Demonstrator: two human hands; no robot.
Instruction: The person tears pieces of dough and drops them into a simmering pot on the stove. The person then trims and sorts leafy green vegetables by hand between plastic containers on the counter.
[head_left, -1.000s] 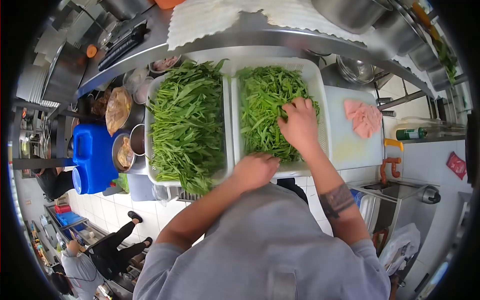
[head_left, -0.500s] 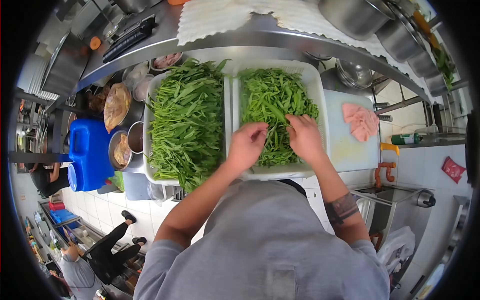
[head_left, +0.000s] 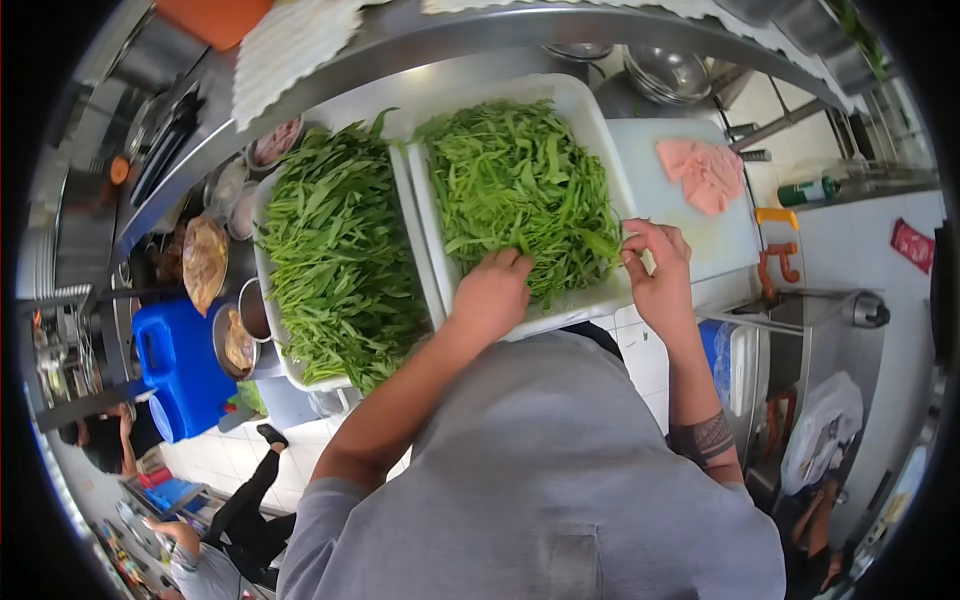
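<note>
Cut leafy greens [head_left: 520, 190] fill a white basket [head_left: 606, 160] in front of me. My left hand [head_left: 493, 292] rests at the near edge of these greens, fingers curled into the leaves; what they hold is hidden. Over the basket's right rim, my right hand [head_left: 658, 262] has thumb and forefinger pinched together near a leaf tip, and whatever is between them is too small to name. Longer greens [head_left: 330, 250] lie in a second white basket [head_left: 270, 205] on the left, touched by neither hand.
A white cutting board [head_left: 640, 155] with a pink cloth-like item [head_left: 703, 175] lies right. Left are a blue jug [head_left: 185, 365] and bowls of meat [head_left: 205, 262]. A metal shelf edge [head_left: 400, 60] crosses above. A person [head_left: 225, 555] is at lower left.
The view has turned and shifted. My right hand has moved from the greens to the basket's right rim, and my left hand has come down onto the near greens.
</note>
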